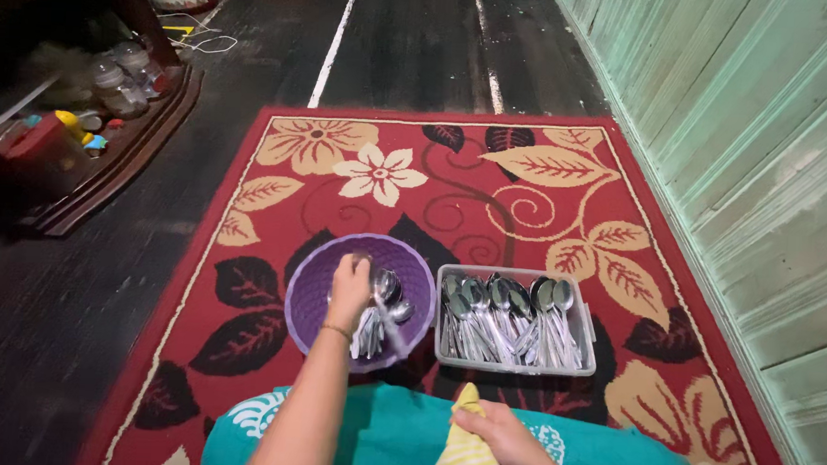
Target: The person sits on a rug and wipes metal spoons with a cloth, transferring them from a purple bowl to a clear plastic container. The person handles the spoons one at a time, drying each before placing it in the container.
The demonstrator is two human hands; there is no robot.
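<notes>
The left hand covers the spoons beneath it in the purple bowl, so its grip stays unclear. The bottom edge cuts off the yellow striped cloth.

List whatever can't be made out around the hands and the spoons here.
- Left hand, head view: its back hides the fingers, so the grip on the spoons in the purple bowl is unclear.
- Right hand: wrist cut off by the bottom edge; the yellow striped cloth too.
- Grey tray: spoons overlap, count unreadable.
- Shelf items: blurred, dark.
</notes>
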